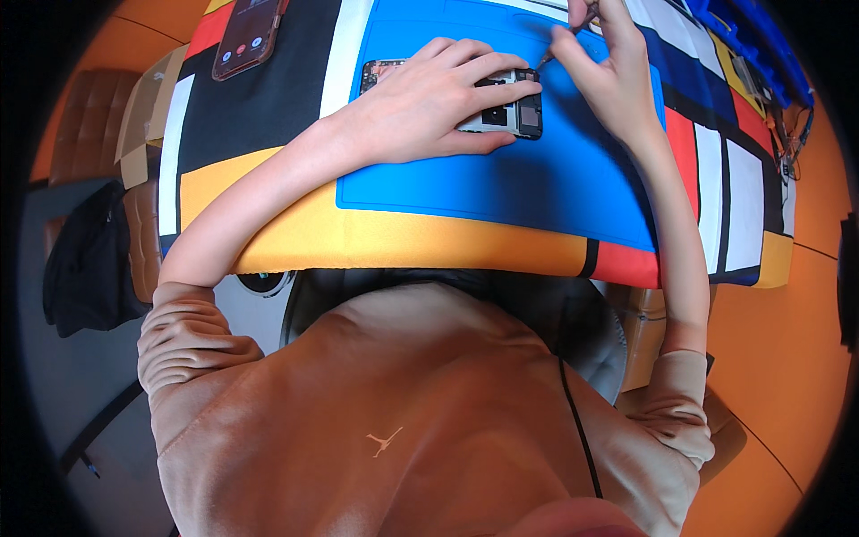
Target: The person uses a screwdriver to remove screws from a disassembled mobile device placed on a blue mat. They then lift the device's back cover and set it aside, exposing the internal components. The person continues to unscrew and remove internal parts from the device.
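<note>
An opened smartphone (530, 118) lies on a blue work mat (412, 192), its inner parts bare. My left hand (438, 94) spans it from the left, fingers spread across its right part and thumb along the near edge, holding it against the mat. Much of the phone is hidden under this hand. In my right hand (610, 76), closed beyond the phone's right end, is a thin, dark, pointed tool (547, 58). Its tip is close to the phone's far right corner; whether they touch I cannot tell. The tool's upper part is mostly hidden by the fingers.
Another smartphone (250, 40) with a lit screen lies at the far left on the colour-block tablecloth (268, 107). Blue bins (752, 36) and loose cables (792, 148) are at the right edge. A cardboard box (136, 166) and a black bag (89, 259) stand left of the table.
</note>
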The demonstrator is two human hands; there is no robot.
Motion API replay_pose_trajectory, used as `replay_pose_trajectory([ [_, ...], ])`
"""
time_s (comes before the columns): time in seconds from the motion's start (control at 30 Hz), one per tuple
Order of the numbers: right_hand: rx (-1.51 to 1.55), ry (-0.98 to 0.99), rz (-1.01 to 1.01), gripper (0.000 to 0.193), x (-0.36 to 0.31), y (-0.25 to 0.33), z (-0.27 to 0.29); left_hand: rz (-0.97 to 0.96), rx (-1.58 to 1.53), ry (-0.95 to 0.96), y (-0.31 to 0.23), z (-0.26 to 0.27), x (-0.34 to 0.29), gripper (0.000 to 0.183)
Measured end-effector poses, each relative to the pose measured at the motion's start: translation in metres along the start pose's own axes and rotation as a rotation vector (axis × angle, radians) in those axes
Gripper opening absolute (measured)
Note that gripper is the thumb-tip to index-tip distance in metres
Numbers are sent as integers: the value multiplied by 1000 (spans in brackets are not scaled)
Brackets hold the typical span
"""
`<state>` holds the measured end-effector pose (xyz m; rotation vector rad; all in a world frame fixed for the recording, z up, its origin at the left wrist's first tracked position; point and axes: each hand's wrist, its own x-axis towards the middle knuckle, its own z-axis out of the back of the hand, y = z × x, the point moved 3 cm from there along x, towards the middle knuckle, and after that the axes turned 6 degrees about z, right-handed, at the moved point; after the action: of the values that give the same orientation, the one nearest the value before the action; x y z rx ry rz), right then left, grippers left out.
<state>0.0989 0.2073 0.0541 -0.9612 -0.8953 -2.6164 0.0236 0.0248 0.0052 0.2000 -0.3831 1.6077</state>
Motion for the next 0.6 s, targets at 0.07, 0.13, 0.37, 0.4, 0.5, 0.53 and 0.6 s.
replay_pose_trajectory([
  [0.07,175,-23,54,21,1,3,0,8,-8,18,1,0,0,56],
  [0.13,114,-90,7,21,3,2,1,13,-2,32,1,0,1,57],
  [0.37,-140,0,170,23,3,10,5,7,-4,7,0,0,0,57],
  [0.4,-119,-13,190,23,3,10,4,1,-8,-5,0,-1,0,57],
  [0.5,31,-74,-66,23,4,3,3,3,-6,-7,0,-2,0,58],
  [0.53,92,-102,-205,24,3,0,2,9,8,12,1,-4,0,58],
  [0.6,123,-64,-159,23,4,6,3,0,-11,-7,1,-3,0,58],
])
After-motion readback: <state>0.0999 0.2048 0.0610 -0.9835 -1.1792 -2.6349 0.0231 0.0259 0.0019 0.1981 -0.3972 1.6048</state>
